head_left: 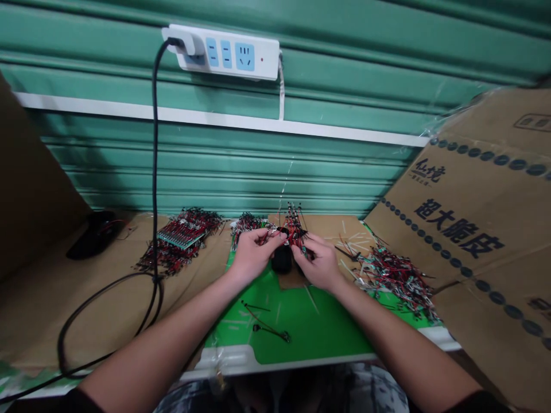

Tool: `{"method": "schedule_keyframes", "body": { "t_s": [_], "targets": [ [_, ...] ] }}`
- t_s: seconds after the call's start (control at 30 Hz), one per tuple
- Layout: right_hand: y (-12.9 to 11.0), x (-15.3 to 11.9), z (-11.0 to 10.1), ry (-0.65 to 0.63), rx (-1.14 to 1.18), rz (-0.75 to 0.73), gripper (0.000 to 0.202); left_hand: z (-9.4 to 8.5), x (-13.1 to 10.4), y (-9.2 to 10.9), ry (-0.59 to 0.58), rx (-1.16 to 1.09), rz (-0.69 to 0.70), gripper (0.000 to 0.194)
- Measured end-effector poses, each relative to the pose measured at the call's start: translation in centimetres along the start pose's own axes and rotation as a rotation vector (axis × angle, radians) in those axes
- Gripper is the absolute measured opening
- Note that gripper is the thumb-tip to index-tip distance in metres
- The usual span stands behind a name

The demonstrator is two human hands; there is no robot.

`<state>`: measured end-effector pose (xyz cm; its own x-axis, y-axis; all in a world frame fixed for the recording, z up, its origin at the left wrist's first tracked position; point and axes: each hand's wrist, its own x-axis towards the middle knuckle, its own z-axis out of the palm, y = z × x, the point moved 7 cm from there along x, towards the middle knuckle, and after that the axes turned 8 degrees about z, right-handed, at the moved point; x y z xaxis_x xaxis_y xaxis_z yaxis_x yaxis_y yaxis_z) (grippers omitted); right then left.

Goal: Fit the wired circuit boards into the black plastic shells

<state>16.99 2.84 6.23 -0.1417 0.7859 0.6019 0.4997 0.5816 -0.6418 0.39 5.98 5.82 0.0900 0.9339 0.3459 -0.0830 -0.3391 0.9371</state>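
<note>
My left hand is closed in a pinch over the middle of the green board. Facing it at nearly the same height, my right hand is pinched too. Thin red and black wires show at the fingertips of both hands, but the small part they grip is too blurred to make out. Just below the fingertips sits a rounded black object. Behind the hands rises a bunch of red and black wire leads. Nearer me on the board lies a loose wire lead with small black ends.
Wire leads and small circuit boards are piled at left, with another wire pile at right. A black cable hangs from the power strip and coils on the cardboard. A cardboard box stands at right.
</note>
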Motion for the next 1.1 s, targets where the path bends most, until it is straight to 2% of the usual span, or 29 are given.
{"method": "schedule_keyframes", "body": {
  "t_s": [0.17, 0.3, 0.63, 0.77, 0.93, 1.1],
  "targets": [
    [0.1, -0.2, 0.1, 0.015, 0.006, -0.034, 0.024, 0.2, -0.1, -0.2, -0.018, -0.015, -0.025, 0.05],
    [0.1, -0.2, 0.0, 0.045, 0.025, -0.065, 0.021, -0.2, -0.1, -0.4, 0.014, -0.007, -0.026, 0.049],
    [0.3, -0.2, -0.1, 0.053, -0.02, -0.039, 0.018, -0.8, 0.1, -0.3, 0.064, -0.024, 0.004, 0.046],
    [0.4, -0.2, -0.2, 0.051, -0.056, -0.022, 0.024, -0.9, 0.2, 0.0, 0.069, -0.062, 0.004, 0.044],
    [0.6, 0.0, -0.2, 0.025, -0.048, -0.008, 0.022, -1.0, 0.4, 0.2, 0.074, -0.126, 0.008, 0.042],
    [0.9, 0.3, -0.7, 0.054, -0.051, 0.027, 0.032, -1.2, 0.4, 0.2, 0.086, -0.123, 0.0, 0.043]
  ]
}}
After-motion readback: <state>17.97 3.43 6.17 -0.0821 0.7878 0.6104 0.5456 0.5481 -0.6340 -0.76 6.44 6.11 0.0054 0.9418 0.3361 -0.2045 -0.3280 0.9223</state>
